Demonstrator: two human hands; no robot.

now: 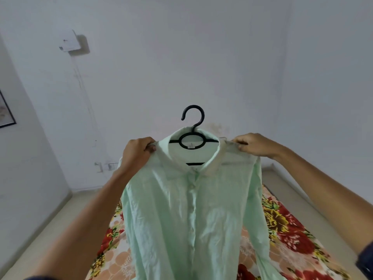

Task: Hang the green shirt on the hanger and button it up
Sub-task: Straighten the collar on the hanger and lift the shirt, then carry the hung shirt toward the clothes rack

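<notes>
The arms of the black hanger (192,126) are swallowed by the green shirt (187,215); only hook, neck ring and a short bar are seen. The shirt's hem is cut off by the bottom edge. Fingertips of the left hand (139,151) and right hand (255,144) are buried in shoulder fabric. The tiny collar label cannot be read. The floral bedsheet (286,229) is largely covered, and a framed picture (6,112) is clipped at the left edge.
</notes>
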